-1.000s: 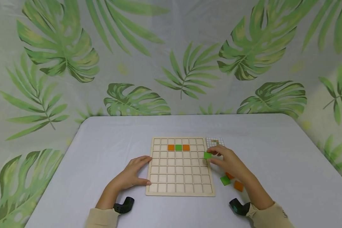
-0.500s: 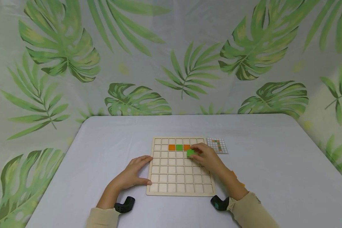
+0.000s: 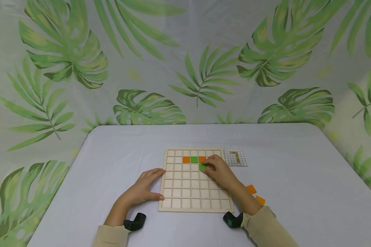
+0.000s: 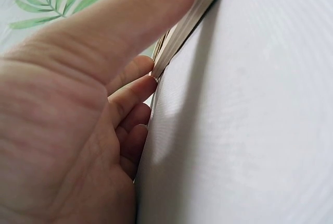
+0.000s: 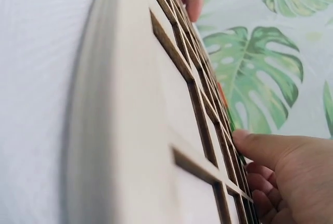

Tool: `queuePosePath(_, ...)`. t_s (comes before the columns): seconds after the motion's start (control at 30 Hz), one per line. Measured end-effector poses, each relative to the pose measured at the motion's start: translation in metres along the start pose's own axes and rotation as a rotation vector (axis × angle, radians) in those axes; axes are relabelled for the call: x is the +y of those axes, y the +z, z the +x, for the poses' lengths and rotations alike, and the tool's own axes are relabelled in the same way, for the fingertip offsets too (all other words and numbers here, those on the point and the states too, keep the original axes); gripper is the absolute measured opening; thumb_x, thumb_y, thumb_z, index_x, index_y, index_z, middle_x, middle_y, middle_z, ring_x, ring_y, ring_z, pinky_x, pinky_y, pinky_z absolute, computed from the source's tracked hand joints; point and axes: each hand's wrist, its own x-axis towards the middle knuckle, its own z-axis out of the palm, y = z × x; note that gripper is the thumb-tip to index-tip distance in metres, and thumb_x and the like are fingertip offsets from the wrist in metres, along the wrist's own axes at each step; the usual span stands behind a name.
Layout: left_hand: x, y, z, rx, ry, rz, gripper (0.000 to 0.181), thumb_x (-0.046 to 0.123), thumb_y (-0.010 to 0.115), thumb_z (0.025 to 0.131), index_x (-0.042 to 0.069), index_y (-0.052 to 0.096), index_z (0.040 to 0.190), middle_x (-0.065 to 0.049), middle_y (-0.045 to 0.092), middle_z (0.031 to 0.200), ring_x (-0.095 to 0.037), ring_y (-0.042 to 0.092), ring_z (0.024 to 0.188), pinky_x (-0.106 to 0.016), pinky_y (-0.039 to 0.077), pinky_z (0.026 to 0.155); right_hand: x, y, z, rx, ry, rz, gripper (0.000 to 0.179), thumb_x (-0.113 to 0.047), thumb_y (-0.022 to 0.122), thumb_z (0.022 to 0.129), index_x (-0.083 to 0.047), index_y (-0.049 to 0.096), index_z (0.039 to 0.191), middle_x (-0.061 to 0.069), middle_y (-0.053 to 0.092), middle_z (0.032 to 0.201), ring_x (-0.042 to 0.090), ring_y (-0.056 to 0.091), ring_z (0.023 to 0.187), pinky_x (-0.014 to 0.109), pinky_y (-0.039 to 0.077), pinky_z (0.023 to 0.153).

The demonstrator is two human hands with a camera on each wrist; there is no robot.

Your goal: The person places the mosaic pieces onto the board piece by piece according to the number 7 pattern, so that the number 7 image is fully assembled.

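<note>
A wooden grid board (image 3: pixel 185 185) lies flat on the table. In its second row sit an orange tile (image 3: pixel 186 159), a green tile (image 3: pixel 194 159) and another orange tile (image 3: pixel 202 159). Below the last one, my right hand (image 3: pixel 221 173) pinches a second green tile (image 3: pixel 202 167) at a cell; whether it is fully seated I cannot tell. In the right wrist view the thumb (image 5: pixel 260 146) is low over the grid. My left hand (image 3: pixel 139 192), fingers spread, touches the board's left edge; the left wrist view shows the thumb (image 4: pixel 140 15) and fingertips against its side.
A small pattern card (image 3: pixel 236 157) lies beside the board's top right corner. Two loose orange tiles, one farther back (image 3: pixel 251 189) and one nearer (image 3: pixel 260 200), lie by the right forearm. Black wrist cameras sit on both wrists.
My right hand has carried the green tile left from the board's right edge to the cell under the right orange tile. The card is uncovered; the left hand has stayed put.
</note>
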Motion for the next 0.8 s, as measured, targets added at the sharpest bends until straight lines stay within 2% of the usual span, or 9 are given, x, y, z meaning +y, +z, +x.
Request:
queuePosePath(0.2,-0.001,0.000,0.000,0.004,0.016,0.003,0.089,0.044,0.077,0.062,0.016,0.039,0.137,-0.004,0.030,0.142,-0.028,0.019,0.129,-0.053,0.021,0.098,-0.003,-0.008,-0.004,-0.024,0.016,0.002,0.039,-0.022,0.067,0.081,-0.009,0.059,0.117,0.003,0.053,0.112,0.020,0.049,0.101,0.039,0.041,0.084)
queuePosePath(0.4,-0.001,0.000,0.000,-0.008,0.014,0.005,0.089,0.046,0.077,0.063,0.017,0.038,0.138,-0.002,0.030,0.142,-0.027,0.018,0.129,-0.053,0.020,0.099,-0.011,-0.031,-0.013,-0.002,-0.036,0.071,0.049,-0.022,0.067,0.080,-0.004,0.052,0.123,0.010,0.052,0.117,0.024,0.049,0.102,0.041,0.041,0.086)
queuePosePath(0.63,-0.001,-0.001,0.001,-0.003,0.012,0.015,0.089,0.045,0.077,0.062,0.017,0.038,0.138,-0.001,0.030,0.141,-0.027,0.018,0.129,-0.052,0.021,0.099,-0.013,-0.067,-0.040,0.037,-0.060,0.060,0.051,-0.022,0.069,0.079,-0.009,0.050,0.125,0.007,0.051,0.122,0.023,0.047,0.107,0.044,0.039,0.088)
queuePosePath(0.8,-0.001,-0.001,0.000,-0.005,0.005,0.010,0.089,0.044,0.077,0.063,0.018,0.038,0.138,-0.001,0.029,0.142,-0.027,0.017,0.129,-0.052,0.020,0.099,-0.002,-0.086,-0.065,0.033,-0.056,-0.039,0.050,-0.024,0.067,0.080,-0.011,0.050,0.125,0.002,0.050,0.122,0.021,0.047,0.106,0.046,0.040,0.086)
